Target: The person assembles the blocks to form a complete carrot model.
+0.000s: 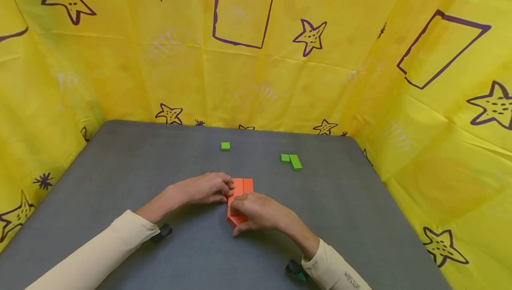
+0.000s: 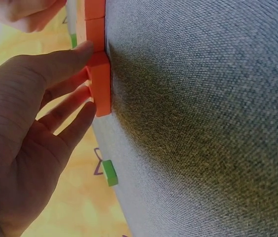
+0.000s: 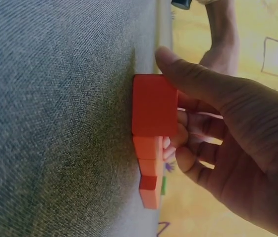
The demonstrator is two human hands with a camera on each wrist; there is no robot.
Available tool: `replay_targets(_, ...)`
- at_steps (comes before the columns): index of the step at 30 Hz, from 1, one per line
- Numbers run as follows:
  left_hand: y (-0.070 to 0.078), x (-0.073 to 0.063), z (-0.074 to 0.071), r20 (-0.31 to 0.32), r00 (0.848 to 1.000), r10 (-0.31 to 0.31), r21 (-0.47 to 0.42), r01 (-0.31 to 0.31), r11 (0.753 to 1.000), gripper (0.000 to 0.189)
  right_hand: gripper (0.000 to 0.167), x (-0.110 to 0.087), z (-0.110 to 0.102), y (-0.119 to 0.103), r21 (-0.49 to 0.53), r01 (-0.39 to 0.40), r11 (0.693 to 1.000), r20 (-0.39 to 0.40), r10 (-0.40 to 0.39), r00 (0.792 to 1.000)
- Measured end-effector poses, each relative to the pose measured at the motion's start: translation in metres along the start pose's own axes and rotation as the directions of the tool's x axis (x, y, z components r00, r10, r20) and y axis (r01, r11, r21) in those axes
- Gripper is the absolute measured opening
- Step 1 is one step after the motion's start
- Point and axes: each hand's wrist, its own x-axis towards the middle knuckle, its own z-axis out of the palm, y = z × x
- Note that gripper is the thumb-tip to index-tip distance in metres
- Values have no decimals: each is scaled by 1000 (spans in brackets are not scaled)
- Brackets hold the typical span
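Note:
Orange blocks stand together in a joined group on the grey table. My left hand is at the group's left side, and its fingertips touch the far block. In the left wrist view its thumb rests by the joint between two blocks, with the fingers spread and only slightly bent. Over the near end lies my right hand, holding the nearest orange block with the thumb at its edge and the fingers curled above it. That hand hides part of the group in the head view.
Beyond the hands lie a small green block and, further right, a green square block beside a longer green block. Yellow cloth with purple drawings rises around the grey table. Dark wrist devices show beneath the sleeves.

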Motion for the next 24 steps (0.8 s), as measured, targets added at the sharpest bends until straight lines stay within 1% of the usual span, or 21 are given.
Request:
replay_targets(4, 0, 1, 0, 7, 1000, 7, -1, -7, 1000, 8, 38, -1, 0, 0, 24, 6, 1000, -7, -5, 1000)
replay_targets(9, 1, 2, 0, 7, 1000, -3, 0, 3, 1000, 9, 38, -2, -1, -1, 44, 8, 999, -13, -7, 1000)
replay_targets(18, 1, 0, -1, 8, 1000, -8, -1, 8, 1000, 9, 38, -1, -1, -1, 54, 3, 999, 1, -3, 1000)
replay_targets(24, 1, -1, -2, 2, 1000, 3, 1, -3, 1000, 7, 38, -1, -1, 1, 59, 15, 998, -3, -15, 1000)
